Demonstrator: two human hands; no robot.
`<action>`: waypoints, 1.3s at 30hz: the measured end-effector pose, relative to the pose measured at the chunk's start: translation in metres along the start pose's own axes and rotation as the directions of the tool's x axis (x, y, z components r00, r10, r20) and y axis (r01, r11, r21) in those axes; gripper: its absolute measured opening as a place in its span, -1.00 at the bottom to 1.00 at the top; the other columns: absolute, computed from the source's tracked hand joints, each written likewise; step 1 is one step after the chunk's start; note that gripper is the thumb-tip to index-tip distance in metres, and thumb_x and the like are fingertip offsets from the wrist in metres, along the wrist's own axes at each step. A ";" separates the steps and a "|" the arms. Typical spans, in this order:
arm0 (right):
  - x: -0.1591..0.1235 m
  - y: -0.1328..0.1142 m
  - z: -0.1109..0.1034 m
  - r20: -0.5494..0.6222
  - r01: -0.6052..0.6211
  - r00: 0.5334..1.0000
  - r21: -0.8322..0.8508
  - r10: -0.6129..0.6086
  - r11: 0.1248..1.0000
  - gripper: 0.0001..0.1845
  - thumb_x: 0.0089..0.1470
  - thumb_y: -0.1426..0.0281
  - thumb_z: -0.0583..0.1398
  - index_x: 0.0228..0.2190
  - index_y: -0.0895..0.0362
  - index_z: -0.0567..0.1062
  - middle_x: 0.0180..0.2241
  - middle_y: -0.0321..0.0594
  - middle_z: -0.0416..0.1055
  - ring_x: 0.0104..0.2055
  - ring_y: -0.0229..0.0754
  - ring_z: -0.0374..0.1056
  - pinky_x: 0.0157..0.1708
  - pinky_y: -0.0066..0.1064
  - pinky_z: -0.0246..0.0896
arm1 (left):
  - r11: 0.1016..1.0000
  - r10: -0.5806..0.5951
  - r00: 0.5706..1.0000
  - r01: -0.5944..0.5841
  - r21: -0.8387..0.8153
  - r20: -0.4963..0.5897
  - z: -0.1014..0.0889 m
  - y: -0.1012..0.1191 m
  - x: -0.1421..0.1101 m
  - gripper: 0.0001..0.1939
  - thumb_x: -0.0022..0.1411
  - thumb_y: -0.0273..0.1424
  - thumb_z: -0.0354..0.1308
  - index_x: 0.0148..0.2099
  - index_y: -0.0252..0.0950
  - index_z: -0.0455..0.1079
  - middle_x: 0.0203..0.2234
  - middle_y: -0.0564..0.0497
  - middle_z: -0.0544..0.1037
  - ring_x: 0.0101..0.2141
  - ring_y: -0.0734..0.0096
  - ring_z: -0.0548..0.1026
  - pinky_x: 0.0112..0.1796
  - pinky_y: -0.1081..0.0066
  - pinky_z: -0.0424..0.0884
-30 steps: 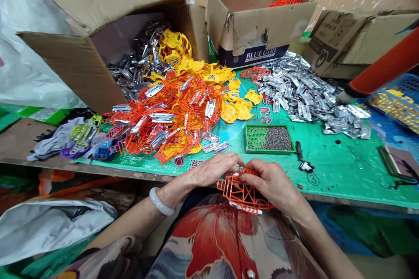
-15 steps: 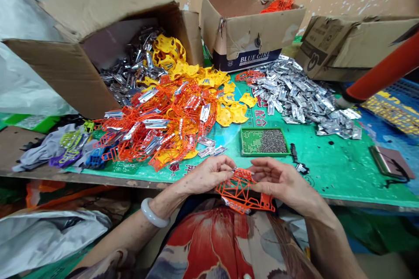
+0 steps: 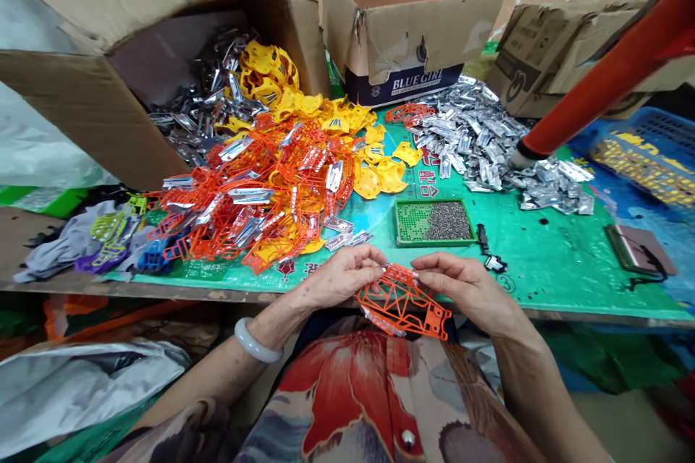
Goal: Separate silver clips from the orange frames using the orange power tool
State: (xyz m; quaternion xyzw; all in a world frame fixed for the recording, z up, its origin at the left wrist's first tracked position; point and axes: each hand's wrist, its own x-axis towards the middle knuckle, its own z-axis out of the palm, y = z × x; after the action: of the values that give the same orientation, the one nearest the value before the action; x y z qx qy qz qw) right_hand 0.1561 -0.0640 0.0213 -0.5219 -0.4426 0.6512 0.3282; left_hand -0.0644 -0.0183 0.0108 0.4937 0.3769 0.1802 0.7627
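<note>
An orange plastic lattice frame (image 3: 402, 302) is held in front of my body, just off the table's near edge. My left hand (image 3: 350, 276) pinches its upper left edge between thumb and fingers. On the upper right edge, the thumb and fingertips of my right hand (image 3: 461, 281) are closed. A shiny silver strip (image 3: 380, 320) lies along the frame's lower edge. Beyond my hands stands a green tray (image 3: 399, 239), its right part covered with tiny dark metal pieces (image 3: 448, 221) too small to make out singly.
Orange frames (image 3: 260, 188), yellow plastic parts (image 3: 374, 177) and silver pieces are heaped at left before an open carton (image 3: 59, 105). More silver pieces (image 3: 472, 134) lie at right, under a slanting orange pole (image 3: 591, 94). A pinkish case (image 3: 641, 249) rests far right.
My right hand's fingers have shifted from across the frame's middle to its upper edge, uncovering more of the lattice. The view has tilted slightly, and the orange pole appears further into it.
</note>
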 end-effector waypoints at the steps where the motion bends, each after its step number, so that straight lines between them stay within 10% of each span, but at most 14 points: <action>1: 0.001 0.000 0.002 0.031 -0.007 0.999 0.003 0.007 1.000 -0.76 0.00 0.28 0.24 -0.27 0.14 0.51 -0.35 -0.28 0.53 -0.37 -0.31 0.41 -0.34 -0.46 0.30 | 1.000 0.003 1.000 -0.003 -0.003 -0.003 0.000 0.000 0.000 -0.73 0.15 -0.29 0.18 -0.20 -0.37 0.28 -0.55 0.11 0.43 -0.58 0.60 0.37 -0.54 0.57 0.20; 27: 0.015 0.011 0.014 0.098 -0.128 0.989 0.213 0.109 0.969 -0.68 -0.10 0.23 0.30 -0.30 0.18 0.52 -0.46 -0.24 0.51 -0.61 -0.33 0.35 -0.66 -0.52 0.29 | 0.885 -0.215 0.971 0.148 -0.441 -0.106 0.001 -0.009 0.001 -0.77 -0.10 -0.54 0.29 -0.32 -0.36 0.39 -0.56 0.02 0.54 -0.59 0.49 0.48 -0.51 0.51 0.38; 39: 0.015 0.019 0.025 -0.087 -0.002 0.996 0.175 0.017 0.985 -0.69 -0.09 0.22 0.26 -0.35 0.19 0.48 -0.52 -0.27 0.47 -0.58 -0.30 0.35 -0.55 -0.46 0.30 | 0.903 -0.152 0.978 0.078 -0.423 -0.144 0.006 -0.009 -0.004 -0.68 -0.09 -0.47 0.34 -0.24 -0.34 0.38 -0.51 -0.01 0.57 -0.56 0.43 0.51 -0.49 0.48 0.40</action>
State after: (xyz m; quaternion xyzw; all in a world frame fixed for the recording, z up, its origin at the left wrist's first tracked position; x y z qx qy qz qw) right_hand 0.1292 -0.0645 -0.0005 -0.5215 -0.3663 0.6653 0.3889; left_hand -0.0632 -0.0288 0.0056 0.2799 0.4235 0.2527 0.8237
